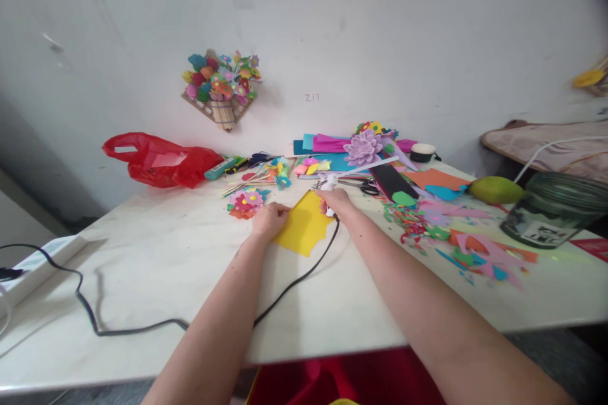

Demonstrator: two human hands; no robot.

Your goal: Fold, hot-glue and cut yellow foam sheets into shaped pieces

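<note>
One yellow sheet (306, 228): on the surface (156, 266), right of the flower cluster (246, 200).
Left hand (270, 221): at the sheet's left edge; whether its fingers grip, cannot be told.
Right hand (337, 201): fingers clamped on a white glue gun (329, 181).

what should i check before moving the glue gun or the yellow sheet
1. Glue gun held by the right hand: ok.
2. Left hand touching the yellow sheet: ok.
3. Black cord clear of the left forearm: not ok, it passes beneath.
4. Scissors clear of both hands: ok, they lie beyond the right hand.
5. Glue gun hot: cannot tell.
</note>
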